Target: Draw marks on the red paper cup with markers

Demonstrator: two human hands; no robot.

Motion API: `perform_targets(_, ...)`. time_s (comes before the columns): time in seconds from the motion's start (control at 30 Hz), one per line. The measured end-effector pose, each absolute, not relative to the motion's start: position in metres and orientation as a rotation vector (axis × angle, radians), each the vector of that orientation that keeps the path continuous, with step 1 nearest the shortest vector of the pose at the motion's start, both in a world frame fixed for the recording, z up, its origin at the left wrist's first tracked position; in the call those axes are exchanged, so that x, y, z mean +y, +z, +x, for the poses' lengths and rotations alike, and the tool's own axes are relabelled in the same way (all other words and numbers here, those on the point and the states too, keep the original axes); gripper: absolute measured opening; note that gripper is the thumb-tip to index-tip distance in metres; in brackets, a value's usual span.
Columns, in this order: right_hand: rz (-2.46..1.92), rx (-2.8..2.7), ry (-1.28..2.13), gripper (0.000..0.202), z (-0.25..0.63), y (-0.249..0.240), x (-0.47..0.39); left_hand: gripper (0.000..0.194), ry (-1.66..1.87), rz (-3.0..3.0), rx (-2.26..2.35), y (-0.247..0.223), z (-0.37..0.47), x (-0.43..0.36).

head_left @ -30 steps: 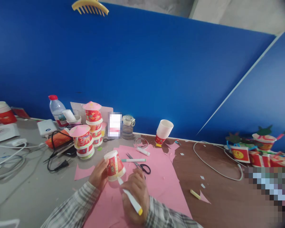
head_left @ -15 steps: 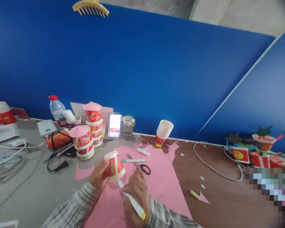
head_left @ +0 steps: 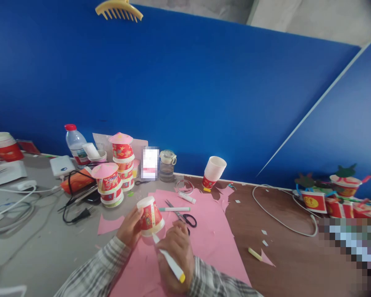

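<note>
A red paper cup with gold print and a white rim [head_left: 151, 216] is tilted, wide mouth downward, in front of the person, between the two hands. The left hand [head_left: 130, 228] is partly closed about the cup's left side, gripping it with curled fingers. The right hand [head_left: 177, 255] is folded around a white marker pen with a yellow end [head_left: 171, 264]; the pen's tip is at the cup's lower rim, though whether it touches cannot be told.

Under both hands spreads a large pink paper sheet [head_left: 213, 251]. Just beyond the right hand lie black-handled metal scissors [head_left: 181, 216], opened, across a white pen with green ends [head_left: 177, 209]; a small white tube [head_left: 187, 198] is farther forward. Beyond the left hand stand a shorter red cup tower with a pink cone roof [head_left: 108, 185] and, behind it, a taller one [head_left: 123, 152]. Well forward of the right hand, a tilted stack of white-rimmed paper cups [head_left: 214, 171] stands near the blue partition [head_left: 204, 95].
</note>
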State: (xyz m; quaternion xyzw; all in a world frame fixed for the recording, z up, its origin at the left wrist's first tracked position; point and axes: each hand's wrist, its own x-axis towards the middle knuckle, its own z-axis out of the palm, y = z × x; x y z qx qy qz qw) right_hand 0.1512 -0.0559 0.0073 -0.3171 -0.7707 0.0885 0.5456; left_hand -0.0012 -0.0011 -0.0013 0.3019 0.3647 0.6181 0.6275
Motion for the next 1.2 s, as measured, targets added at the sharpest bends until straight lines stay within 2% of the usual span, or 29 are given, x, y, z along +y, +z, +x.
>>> perform_targets(0.37,-0.744,-1.686,0.296,0.008,0.158,0.021,-0.056,0.057,1.411,0.664,0.879,-0.003,-0.002,0.001)
perform_targets(0.63,-0.768,-1.646,0.499,0.029,0.165,0.019,-0.049,0.054,1.411,0.682,0.87,-0.006,-0.001,0.001)
perform_targets(1.2,-0.733,-1.681,0.519,0.026,0.165,0.018,-0.046,0.049,1.443,0.707,0.888,0.002,0.005,-0.003)
